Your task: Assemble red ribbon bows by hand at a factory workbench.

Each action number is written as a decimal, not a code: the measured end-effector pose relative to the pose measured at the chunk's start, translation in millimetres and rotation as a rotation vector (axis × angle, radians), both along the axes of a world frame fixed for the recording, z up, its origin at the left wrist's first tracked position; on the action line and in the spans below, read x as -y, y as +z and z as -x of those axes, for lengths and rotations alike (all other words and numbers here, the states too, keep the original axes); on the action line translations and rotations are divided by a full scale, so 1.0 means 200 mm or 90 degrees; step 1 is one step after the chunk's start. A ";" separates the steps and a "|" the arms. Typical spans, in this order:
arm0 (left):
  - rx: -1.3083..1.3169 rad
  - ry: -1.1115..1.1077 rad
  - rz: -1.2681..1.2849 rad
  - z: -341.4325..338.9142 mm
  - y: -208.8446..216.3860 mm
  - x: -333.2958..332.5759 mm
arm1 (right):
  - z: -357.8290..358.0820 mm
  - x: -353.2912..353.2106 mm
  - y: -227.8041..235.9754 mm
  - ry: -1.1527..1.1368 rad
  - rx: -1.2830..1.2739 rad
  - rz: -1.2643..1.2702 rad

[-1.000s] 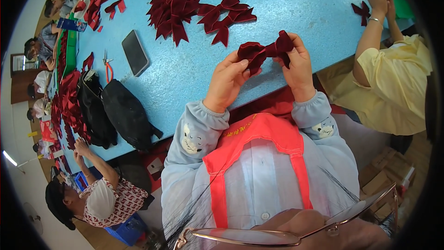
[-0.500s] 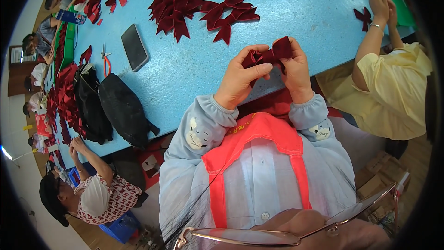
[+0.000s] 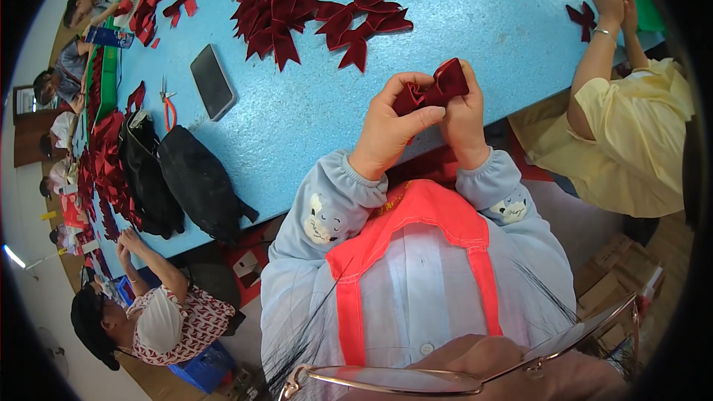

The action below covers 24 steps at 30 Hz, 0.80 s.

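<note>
Drawing closer together than a second ago, the left hand (image 3: 388, 128) and the right hand (image 3: 466, 125) are now gathering in a dark red bow (image 3: 451, 82) that was stretching more openly between them. Both hands are holding it up over the near part of the blue desk (image 3: 297, 115), in front of the red apron (image 3: 408, 212). The left fingers are clamping on the bow's left part, with the thumb lying across the front; the right fingers are pinching it from the other side, and one loop is standing up above them. Some fingertips are hiding behind the cloth, so their exact placing cannot be told. Beyond the hands, a pile of red bows (image 3: 273, 21) is lying near a few looser bows (image 3: 364, 24). Farther left, a phone (image 3: 212, 82), orange-handled snips (image 3: 169, 108) and a black pouch (image 3: 199, 182) are resting. On the right, a co-worker in yellow (image 3: 635, 137) is sitting at the desk.
</note>
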<state>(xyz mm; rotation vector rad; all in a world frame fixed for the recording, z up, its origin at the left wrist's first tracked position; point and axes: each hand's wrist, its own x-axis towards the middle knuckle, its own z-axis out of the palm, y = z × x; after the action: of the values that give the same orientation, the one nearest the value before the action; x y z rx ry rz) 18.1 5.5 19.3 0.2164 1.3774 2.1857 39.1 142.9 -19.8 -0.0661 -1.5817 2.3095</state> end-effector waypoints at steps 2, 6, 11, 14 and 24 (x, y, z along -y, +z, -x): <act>-0.006 0.007 -0.004 -0.01 0.01 0.00 | 0.00 0.01 0.00 -0.003 -0.015 -0.024; -0.019 0.012 0.033 -0.02 0.01 0.00 | 0.00 0.03 -0.01 -0.016 -0.026 -0.011; -0.139 0.059 0.021 -0.01 -0.02 -0.01 | 0.01 0.04 -0.04 -0.037 -0.048 -0.052; -0.173 0.049 0.007 0.00 -0.03 -0.01 | -0.01 0.05 -0.03 -0.046 -0.047 -0.001; -0.679 0.159 0.233 -0.05 0.08 0.08 | 0.01 -0.12 0.15 0.202 -0.235 -0.134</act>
<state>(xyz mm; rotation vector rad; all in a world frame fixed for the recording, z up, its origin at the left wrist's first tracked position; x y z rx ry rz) 27.5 -9.9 34.5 1.2495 2.4236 1.9760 37.0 167.6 10.9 0.6672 -1.7178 2.1875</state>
